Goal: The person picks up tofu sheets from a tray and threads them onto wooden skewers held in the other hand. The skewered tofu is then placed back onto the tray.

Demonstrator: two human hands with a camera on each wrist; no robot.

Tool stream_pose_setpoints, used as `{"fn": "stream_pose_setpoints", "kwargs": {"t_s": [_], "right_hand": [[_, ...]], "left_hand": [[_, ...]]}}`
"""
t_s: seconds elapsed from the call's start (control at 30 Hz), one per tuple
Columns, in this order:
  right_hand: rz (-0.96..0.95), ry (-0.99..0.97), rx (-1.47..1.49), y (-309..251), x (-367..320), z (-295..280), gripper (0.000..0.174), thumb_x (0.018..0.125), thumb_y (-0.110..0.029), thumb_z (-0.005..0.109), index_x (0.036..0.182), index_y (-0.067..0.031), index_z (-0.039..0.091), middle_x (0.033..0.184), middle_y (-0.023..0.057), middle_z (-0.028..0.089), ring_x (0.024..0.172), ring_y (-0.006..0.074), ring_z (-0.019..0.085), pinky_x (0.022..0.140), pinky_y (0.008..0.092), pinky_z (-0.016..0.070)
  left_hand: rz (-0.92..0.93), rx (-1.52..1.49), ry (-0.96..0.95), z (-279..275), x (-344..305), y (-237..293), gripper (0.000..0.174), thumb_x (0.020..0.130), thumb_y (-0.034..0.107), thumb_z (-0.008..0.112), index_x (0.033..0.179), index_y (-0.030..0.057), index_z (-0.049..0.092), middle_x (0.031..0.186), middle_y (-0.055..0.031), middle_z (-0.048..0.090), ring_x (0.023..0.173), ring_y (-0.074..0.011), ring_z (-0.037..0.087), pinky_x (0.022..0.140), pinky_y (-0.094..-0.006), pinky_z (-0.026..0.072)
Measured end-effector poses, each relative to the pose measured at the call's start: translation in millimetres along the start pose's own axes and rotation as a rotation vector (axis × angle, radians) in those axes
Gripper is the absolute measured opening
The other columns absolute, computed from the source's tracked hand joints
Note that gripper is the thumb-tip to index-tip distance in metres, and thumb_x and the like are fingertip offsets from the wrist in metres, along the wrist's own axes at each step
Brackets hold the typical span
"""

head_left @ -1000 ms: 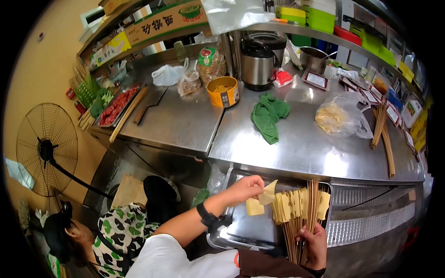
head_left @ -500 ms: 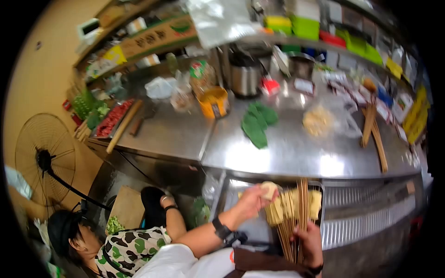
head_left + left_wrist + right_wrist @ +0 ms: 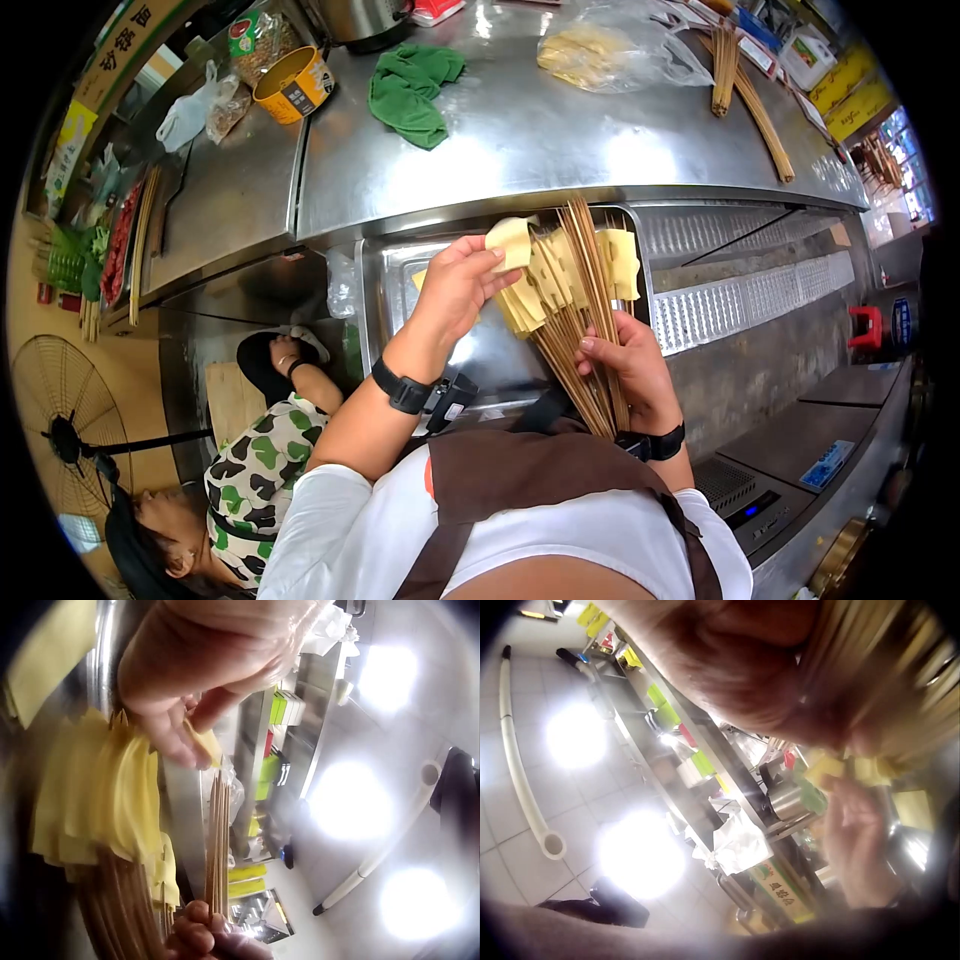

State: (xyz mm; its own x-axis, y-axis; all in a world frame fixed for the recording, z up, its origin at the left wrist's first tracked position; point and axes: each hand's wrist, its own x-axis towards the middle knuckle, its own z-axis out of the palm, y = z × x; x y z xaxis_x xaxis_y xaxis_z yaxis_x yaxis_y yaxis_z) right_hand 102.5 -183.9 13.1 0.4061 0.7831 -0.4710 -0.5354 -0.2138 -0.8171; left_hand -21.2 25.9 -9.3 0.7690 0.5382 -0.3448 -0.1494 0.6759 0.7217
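Observation:
My left hand [image 3: 455, 290] pinches a folded, thin yellow sheet of tofu skin [image 3: 511, 243] between thumb and fingers. In the left wrist view that sheet [image 3: 204, 744] is right at the tips of the bare bamboo skewers [image 3: 218, 847]. Low over the tray, my right hand [image 3: 640, 370] grips this bundle of bamboo skewers [image 3: 592, 265], thumb across the sticks. Beside the bundle lie several skewers threaded with folded tofu skin [image 3: 548, 275], more of it [image 3: 622, 262] showing on the right. A metal tray [image 3: 470, 375] lies beneath; loose sheets at its left are mostly hidden by my left hand.
Beyond the tray is a steel counter [image 3: 480, 165] with a green cloth [image 3: 415, 92], a plastic bag of yellow food [image 3: 590, 58], spare skewers [image 3: 760, 120] and a yellow tub [image 3: 293, 85]. A person in a patterned shirt [image 3: 262, 470] sits close on the left, near a fan [image 3: 65, 435].
My left hand has brought a sheet from the tray's left side, folded it, and carried it right to the skewer tips. The right hand keeps its grip. The head view has tilted down.

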Motion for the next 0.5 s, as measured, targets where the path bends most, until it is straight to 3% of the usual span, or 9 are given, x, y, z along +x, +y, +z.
{"fn": "stream_pose_setpoints", "kwargs": {"t_s": [0.17,0.27,0.4,0.5], "right_hand": [[0.009,0.003,0.041,-2,-2,1,0.009,0.085,0.000,0.062,0.091,0.0001,0.055,0.076,0.0059,0.061,0.061,0.0110,0.060,0.059,0.0234,0.0507],[0.008,0.010,0.026,-3,-3,3,0.009,0.084,0.002,0.061,0.091,-0.0001,0.055,0.076,0.0057,0.061,0.061,0.0112,0.060,0.059,0.0235,0.0510],[0.009,0.006,-0.002,-5,-4,5,0.010,0.084,0.002,0.061,0.091,0.0000,0.055,0.076,0.0057,0.061,0.061,0.0114,0.060,0.059,0.0237,0.0510],[0.006,-0.003,-0.018,-2,-2,4,0.012,0.084,0.001,0.062,0.093,-0.0011,0.054,0.076,0.0077,0.062,0.060,0.0126,0.060,0.058,0.0239,0.0506]], "left_hand": [[-0.170,-0.072,-0.117,7,-4,-4,0.028,0.091,0.003,0.051,0.119,-0.0008,0.052,0.115,-0.0113,0.061,0.105,-0.0202,0.060,0.094,-0.0341,0.0487],[-0.136,-0.177,-0.151,2,-1,-6,0.028,0.091,0.003,0.051,0.119,0.0001,0.052,0.115,-0.0113,0.061,0.106,-0.0198,0.060,0.095,-0.0345,0.0484],[0.167,-0.010,0.003,12,3,-5,0.027,0.093,0.003,0.049,0.119,-0.0002,0.050,0.113,-0.0123,0.061,0.103,-0.0207,0.061,0.096,-0.0374,0.0480],[0.266,0.068,0.043,20,7,-5,0.026,0.093,0.004,0.048,0.119,-0.0017,0.048,0.112,-0.0126,0.062,0.103,-0.0205,0.061,0.095,-0.0378,0.0485]]}}
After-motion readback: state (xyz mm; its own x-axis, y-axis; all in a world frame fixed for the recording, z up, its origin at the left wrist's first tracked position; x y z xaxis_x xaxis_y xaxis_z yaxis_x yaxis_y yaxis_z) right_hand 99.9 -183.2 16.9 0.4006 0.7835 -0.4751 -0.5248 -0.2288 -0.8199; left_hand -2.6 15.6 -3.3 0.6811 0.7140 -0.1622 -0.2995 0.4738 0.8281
